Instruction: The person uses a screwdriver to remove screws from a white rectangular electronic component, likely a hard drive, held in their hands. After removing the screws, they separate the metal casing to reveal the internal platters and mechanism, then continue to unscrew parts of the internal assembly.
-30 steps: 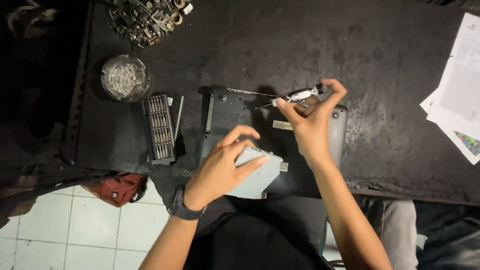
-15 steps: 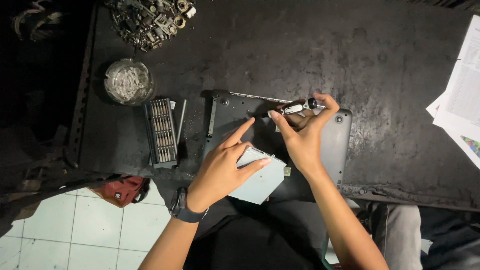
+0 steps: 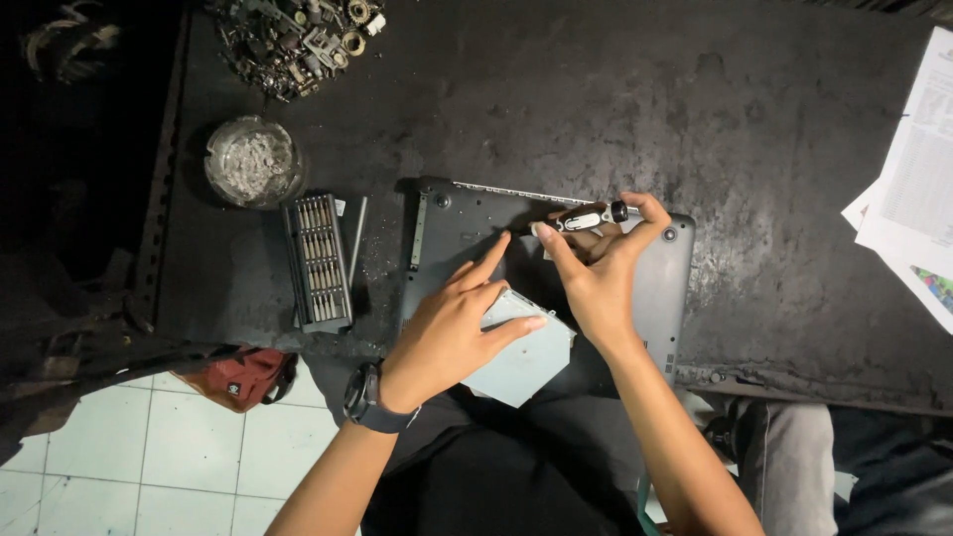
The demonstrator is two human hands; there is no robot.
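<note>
A dark grey laptop [image 3: 655,278] lies bottom-up on the black workbench. My right hand [image 3: 594,268] holds a small black-and-white screwdriver [image 3: 588,218] over the laptop's back edge, its shaft pointing left. My left hand [image 3: 452,333] rests with fingers spread on a flat silver drive cover [image 3: 521,362] that sticks out from the laptop's near side. A dark watch sits on the left wrist.
A screwdriver bit case [image 3: 318,260] lies left of the laptop, a thin metal rod [image 3: 356,238] beside it. A glass dish [image 3: 252,162] and a pile of metal parts [image 3: 298,40] stand at the back left. Printed papers [image 3: 913,189] lie at right. A red bag [image 3: 243,377] hangs below the bench edge.
My right hand has drawn the screwdriver left and nearer, from the laptop's right back corner to its middle. My left hand has stayed on the silver cover, index finger stretched out.
</note>
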